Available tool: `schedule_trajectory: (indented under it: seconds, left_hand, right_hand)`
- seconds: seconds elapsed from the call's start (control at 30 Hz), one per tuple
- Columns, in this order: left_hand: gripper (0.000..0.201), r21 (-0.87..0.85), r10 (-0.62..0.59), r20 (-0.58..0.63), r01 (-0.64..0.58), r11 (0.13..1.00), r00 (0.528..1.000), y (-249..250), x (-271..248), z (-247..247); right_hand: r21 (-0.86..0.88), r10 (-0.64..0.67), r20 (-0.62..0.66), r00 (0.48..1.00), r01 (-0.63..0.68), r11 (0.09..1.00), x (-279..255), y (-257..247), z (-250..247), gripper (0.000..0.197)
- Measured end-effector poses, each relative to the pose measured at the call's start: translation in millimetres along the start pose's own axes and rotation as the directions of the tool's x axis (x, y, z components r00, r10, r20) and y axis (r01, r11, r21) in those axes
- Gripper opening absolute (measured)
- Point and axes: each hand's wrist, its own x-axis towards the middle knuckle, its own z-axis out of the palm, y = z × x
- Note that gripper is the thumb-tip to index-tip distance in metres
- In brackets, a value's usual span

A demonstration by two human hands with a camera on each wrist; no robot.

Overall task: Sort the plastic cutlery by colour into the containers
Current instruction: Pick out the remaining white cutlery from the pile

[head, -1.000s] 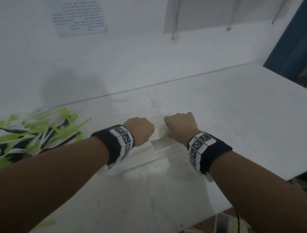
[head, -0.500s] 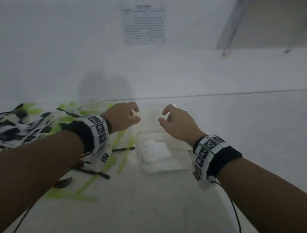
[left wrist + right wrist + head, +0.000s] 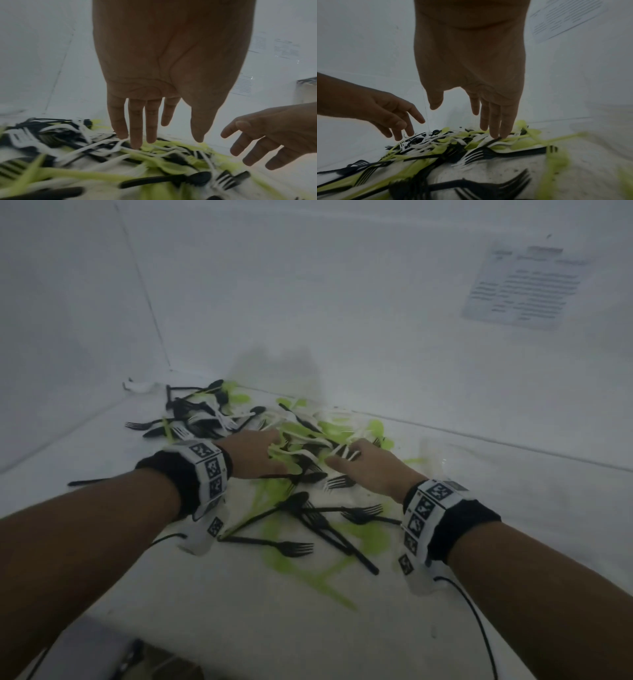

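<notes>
A loose pile of plastic cutlery (image 3: 298,436) lies on the white table, with green, black and white pieces mixed. Black forks (image 3: 284,547) and green pieces lie scattered nearer me. My left hand (image 3: 270,450) reaches into the pile with straight fingers; in the left wrist view its fingertips (image 3: 135,146) touch white and green pieces. My right hand (image 3: 342,455) is beside it, also flat, and its fingertips (image 3: 498,135) rest on the pile (image 3: 471,143). Neither hand holds anything. A faint clear plastic edge (image 3: 433,451) shows just right of the pile.
The pile sits near the corner where the two white walls (image 3: 150,302) meet. A printed sheet (image 3: 524,285) hangs on the back wall at the right. The white table (image 3: 513,525) stretches to the right, and its front edge runs along the bottom left.
Both hands left the clear container, opened from fists and moved left onto the cutlery pile. The head view swung left with them, so the container is nearly out of sight.
</notes>
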Motion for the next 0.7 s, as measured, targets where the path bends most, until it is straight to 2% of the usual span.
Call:
schedule_trajectory:
  seconds: [0.13, 0.3, 0.5, 0.7]
  left_hand:
    - [0.057, 0.019, 0.035, -0.008, -0.034, 0.999, 0.999, -43.0, 1.5, -1.8]
    - [0.046, 0.017, 0.128, -0.032, -0.128, 0.992, 0.991, -73.3, 20.6, -0.9]
    - [0.037, -0.005, 0.251, -0.041, -0.252, 0.968, 0.967, -69.7, 57.6, 5.9]
    - [0.034, 0.121, 0.355, -0.072, -0.345, 0.931, 0.932, -37.3, 95.8, 15.2]
  right_hand:
    - [-0.114, 0.024, -0.036, 0.999, -0.028, 0.993, 20.5, -20.8, 30.7, 0.076]
    - [-0.219, 0.046, -0.087, 0.995, -0.065, 0.973, 35.1, -27.9, 54.2, 0.052]
    - [-0.189, 0.094, -0.215, 0.972, -0.135, 0.973, 44.1, -11.6, 57.6, 0.041]
    - [-0.155, 0.1, -0.283, 0.954, -0.149, 0.977, 64.0, 12.2, 40.6, 0.023]
